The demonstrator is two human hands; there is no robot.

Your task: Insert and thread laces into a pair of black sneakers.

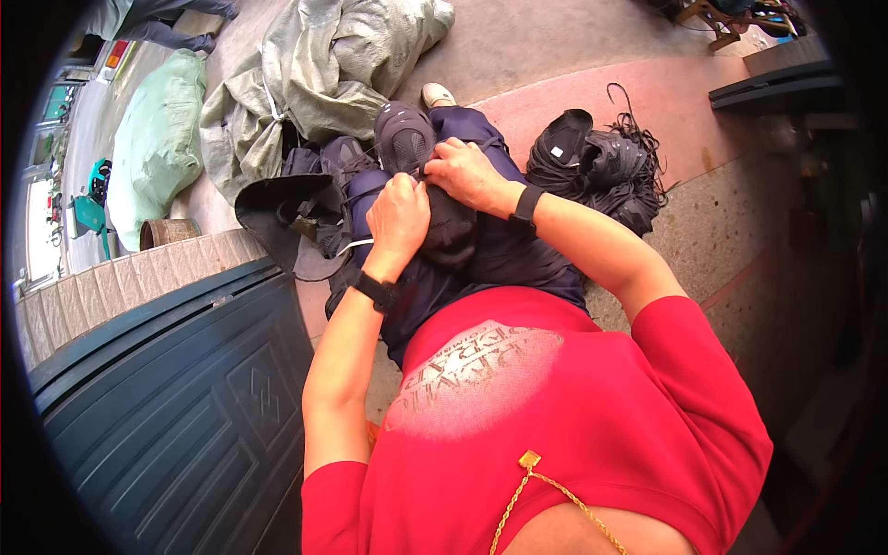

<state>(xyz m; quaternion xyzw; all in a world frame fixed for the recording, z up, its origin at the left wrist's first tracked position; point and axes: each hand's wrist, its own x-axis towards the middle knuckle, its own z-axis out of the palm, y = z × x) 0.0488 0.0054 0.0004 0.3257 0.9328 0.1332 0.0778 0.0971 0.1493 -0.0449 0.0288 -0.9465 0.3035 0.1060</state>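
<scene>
We see both hands working on a dark shoe (407, 139) that rests on the person's lap, toe pointing away. The left hand (400, 215) is closed in a fist, pinching what looks like a lace near the shoe's opening, though the lace itself is hard to make out. The right hand (465, 171) is clamped over the shoe's heel end, fingers curled around it.

To the left on the floor lie large grey-green sacks (314, 74) and a pale green sack (162, 129); their contents are hidden. More dark shoes (319, 180) lie just beside the lap. To the right sits a heap of black laces and shoe parts (601, 166), tangled beyond telling piece from piece. A dark panelled door (176, 407) runs off the lower left edge.
</scene>
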